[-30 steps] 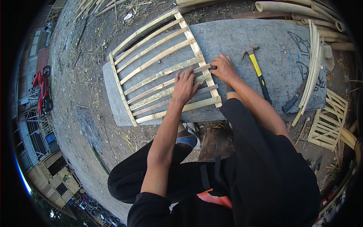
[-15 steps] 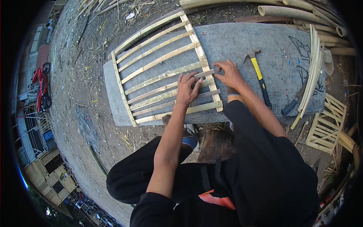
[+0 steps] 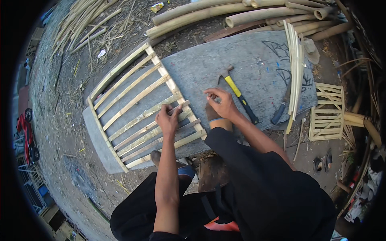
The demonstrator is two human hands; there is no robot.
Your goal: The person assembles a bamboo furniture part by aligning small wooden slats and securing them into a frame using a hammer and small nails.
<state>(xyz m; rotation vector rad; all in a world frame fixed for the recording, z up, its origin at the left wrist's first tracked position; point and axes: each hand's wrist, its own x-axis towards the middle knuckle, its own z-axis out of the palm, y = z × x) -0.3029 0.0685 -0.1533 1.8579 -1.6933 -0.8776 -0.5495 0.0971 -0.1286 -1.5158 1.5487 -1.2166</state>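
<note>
A frame of bamboo slats (image 3: 136, 101) lies on a grey board (image 3: 201, 56), with several crosspieces between two side rails. My left hand (image 3: 167, 120) is closed around one slat close to its right end, by the right-hand rail (image 3: 165, 74). Just right of that rail, my right hand (image 3: 223, 105) hovers over the board with thumb and fingers pinched together. Whatever is between those fingertips is too small to make out. A claw hammer (image 3: 237, 92) with a yellow and black handle rests on the board, to the right of my right hand.
Toward the board's right end lie a dark-handled knife (image 3: 281, 106) and a bundle of thin bamboo strips (image 3: 296, 68). Thick bamboo poles (image 3: 197, 16) are stacked beyond the far edge. A smaller slatted panel (image 3: 327, 112) is on the ground at right. My foot (image 3: 212, 112) presses on the board.
The whole view has shifted, so the frame and board appear lower and further left. My right hand has drawn away from the rail, while my left hand stays on the slat.
</note>
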